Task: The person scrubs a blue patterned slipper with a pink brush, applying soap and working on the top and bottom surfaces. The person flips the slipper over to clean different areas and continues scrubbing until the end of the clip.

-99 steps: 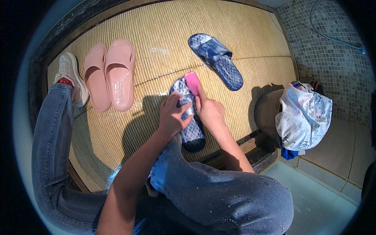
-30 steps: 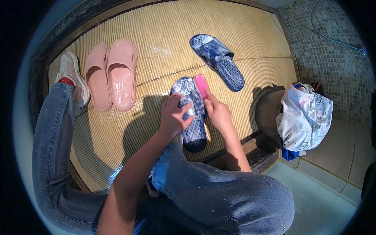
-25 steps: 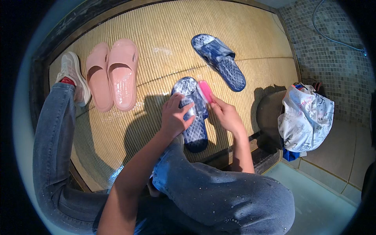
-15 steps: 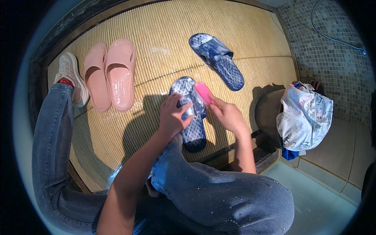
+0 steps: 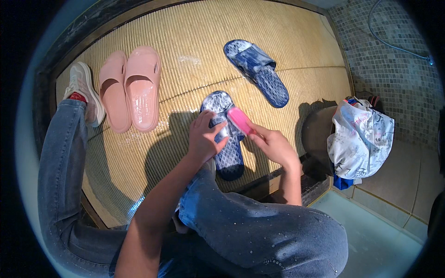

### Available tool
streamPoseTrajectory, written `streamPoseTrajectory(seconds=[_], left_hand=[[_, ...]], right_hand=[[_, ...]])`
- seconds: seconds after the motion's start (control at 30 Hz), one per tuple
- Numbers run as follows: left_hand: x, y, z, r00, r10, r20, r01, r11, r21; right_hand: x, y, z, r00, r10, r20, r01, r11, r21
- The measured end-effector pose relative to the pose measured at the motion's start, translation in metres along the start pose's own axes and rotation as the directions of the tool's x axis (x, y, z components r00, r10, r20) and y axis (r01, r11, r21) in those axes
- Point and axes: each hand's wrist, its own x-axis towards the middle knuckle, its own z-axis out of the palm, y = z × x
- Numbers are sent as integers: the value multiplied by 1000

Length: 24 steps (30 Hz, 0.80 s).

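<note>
Left hand [image 5: 204, 139]: clamped over the blue slipper [image 5: 225, 139], lengthwise on the ribbed yellow mat [image 5: 185, 28].
Right hand [image 5: 273, 143]: closed around a pink brush [image 5: 240, 119], bristles angled against the slipper's strap.

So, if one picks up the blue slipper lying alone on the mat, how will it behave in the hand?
The far blue slipper looks like moulded rubber, so probably light and somewhat bendy, not floppy. Its sole looks wet, so it may be slippery. It lies flat on the mat, so it is unlikely to roll.
</note>
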Motion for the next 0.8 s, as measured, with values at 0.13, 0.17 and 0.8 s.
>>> streamPoseTrajectory(seconds=[0.13,0.17,0.8], left_hand=[[2,2,-4,1000,-1,-6,2,999,52],[2,4,-5,1000,-29,-2,29,996,83],[1,9,3,958,-281,-54,286,941,180]], right_hand=[[28,-13,50,949,101,-300,-139,984,-110],[25,-17,53,944,122,-305,-168,977,-129],[54,-28,62,899,-228,-373,83,927,-365]])
